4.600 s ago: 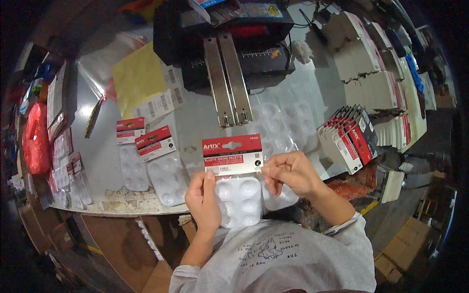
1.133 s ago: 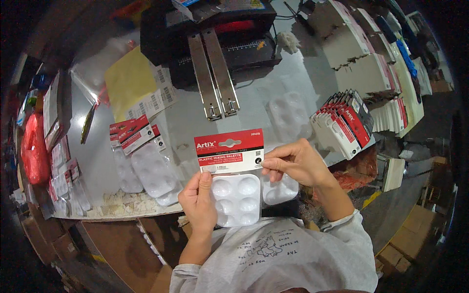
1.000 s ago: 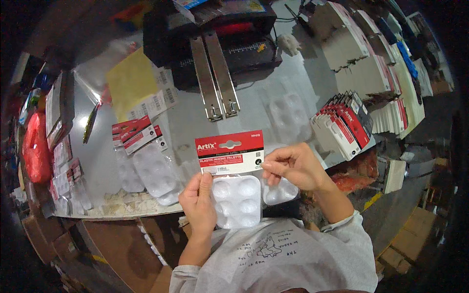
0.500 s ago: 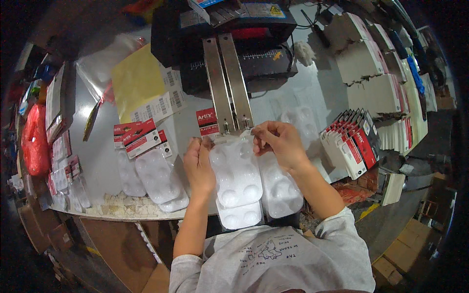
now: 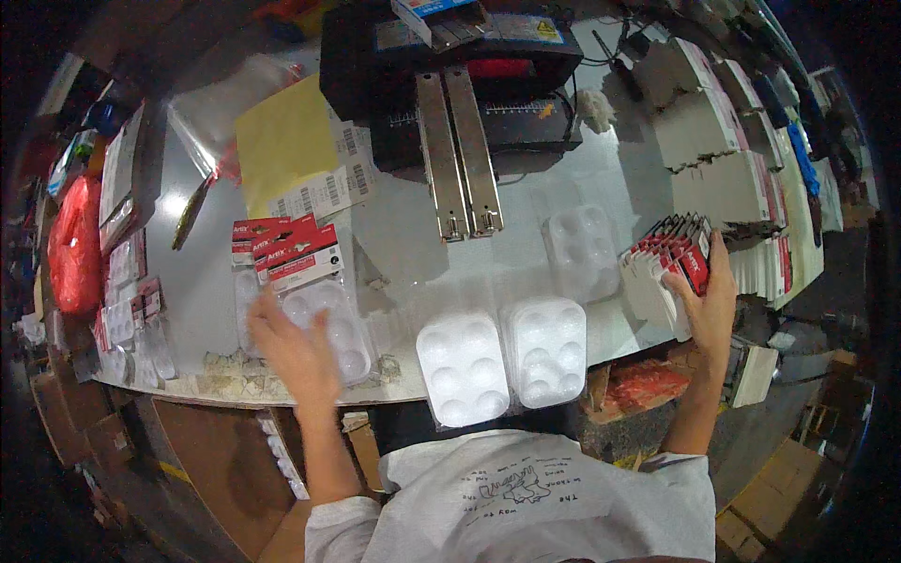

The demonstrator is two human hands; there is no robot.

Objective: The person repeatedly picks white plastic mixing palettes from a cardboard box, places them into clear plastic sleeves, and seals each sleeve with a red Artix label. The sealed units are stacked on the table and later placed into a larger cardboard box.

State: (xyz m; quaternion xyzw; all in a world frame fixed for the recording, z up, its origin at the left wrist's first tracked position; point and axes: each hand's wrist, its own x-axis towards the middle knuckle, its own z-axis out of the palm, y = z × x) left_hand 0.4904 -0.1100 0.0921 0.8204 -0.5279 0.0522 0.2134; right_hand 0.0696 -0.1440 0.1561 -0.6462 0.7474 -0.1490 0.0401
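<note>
My left hand (image 5: 298,355) is at the left pile of packed white plastic palettes (image 5: 349,328), over the top one's edge. It is blurred, but thumb and fingers look apart. Red-and-white header cards (image 5: 298,255) top these packs. At the right, my right hand (image 5: 710,305) has thumb and fingers around a fanned stack of folded header cards (image 5: 662,267). How many cards it grips cannot be made out. Two clear-bagged white palettes with round wells, a left one (image 5: 463,371) and a right one (image 5: 546,355), lie side by side at the front edge.
A black machine (image 5: 450,56) with two long metal arms (image 5: 460,155) stands at the back. Another bagged palette (image 5: 582,249) lies right of centre. Card stacks (image 5: 709,127) line the right side. A yellow sheet (image 5: 286,141) and a red bag (image 5: 75,249) are at left.
Both hands have left the bagged palette at the metal arms' ends. My left hand moved left to the packed pile; my right hand moved right and closed on the header cards.
</note>
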